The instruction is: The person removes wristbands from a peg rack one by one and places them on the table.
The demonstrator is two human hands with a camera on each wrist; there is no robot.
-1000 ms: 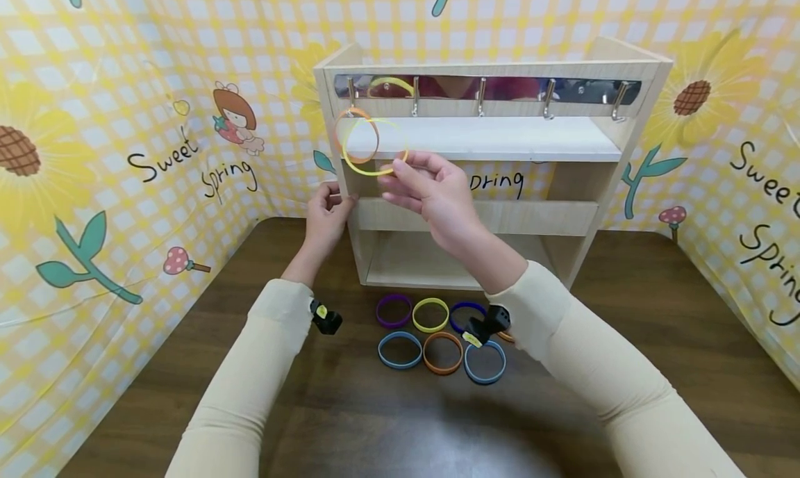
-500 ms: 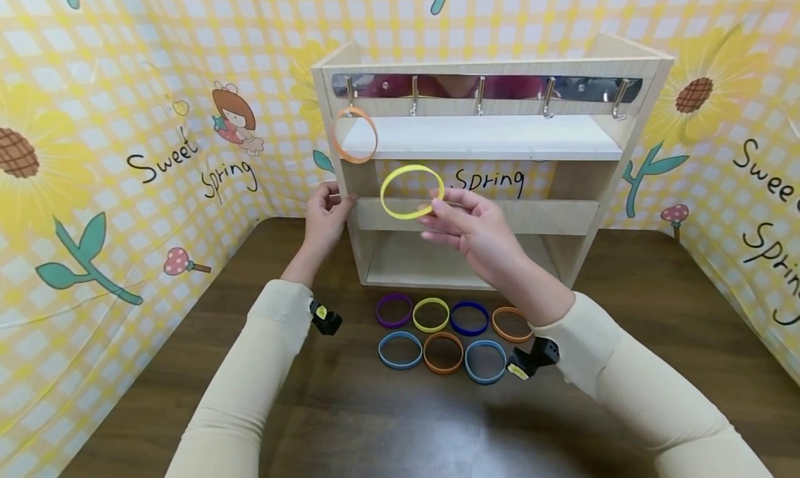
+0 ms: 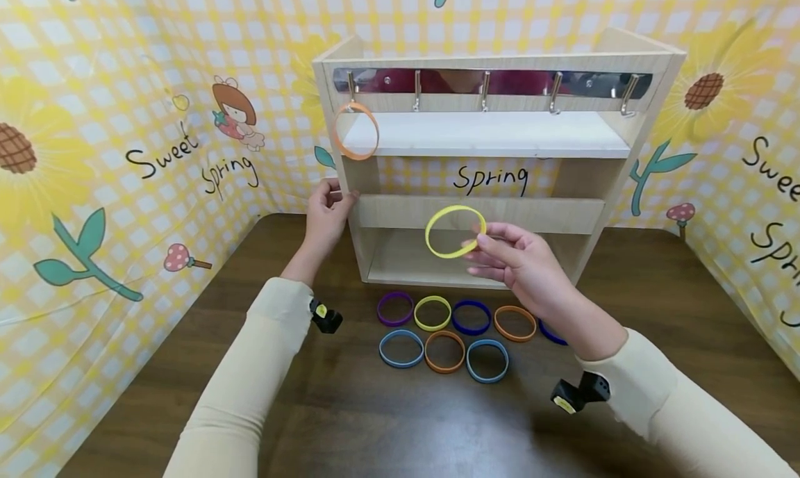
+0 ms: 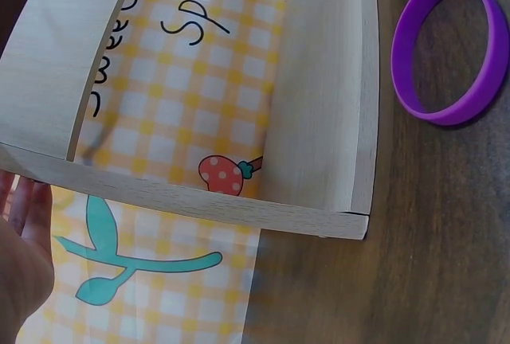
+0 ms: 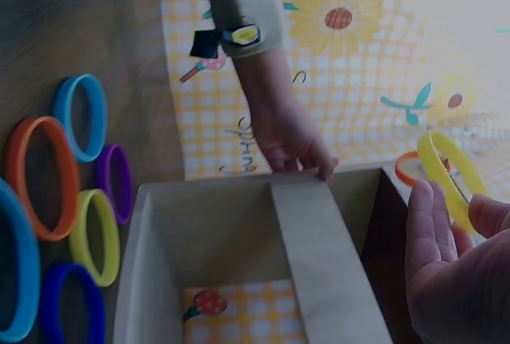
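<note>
A yellow silicone wristband (image 3: 445, 255) is pinched between the thumb and fingers of my right hand (image 3: 525, 261), in front of the lower part of a wooden shelf rack (image 3: 481, 210). My left hand (image 3: 328, 214) grips the rack's left side panel, its thumb at the front edge. On the leftmost hook (image 3: 351, 85) hangs an orange wristband (image 3: 359, 157). The right wrist view shows the held yellow wristband (image 5: 446, 177) tilted above the fingers, and the left hand (image 5: 287, 138) on the panel. In the left wrist view only part of the left hand (image 4: 24, 272) appears.
Two rows of wristbands lie on the dark wooden table (image 3: 375, 422) before the rack, among them a purple wristband (image 3: 395, 324) and a light blue wristband (image 3: 487, 379). A dark blue wristband (image 3: 553, 336) is partly hidden by the right forearm. Checked cloth (image 3: 187, 117) surrounds the table.
My right hand has moved down and to the right, away from the hooks, with the yellow wristband still pinched. The left hand stays on the panel. More wristbands on the table are uncovered.
</note>
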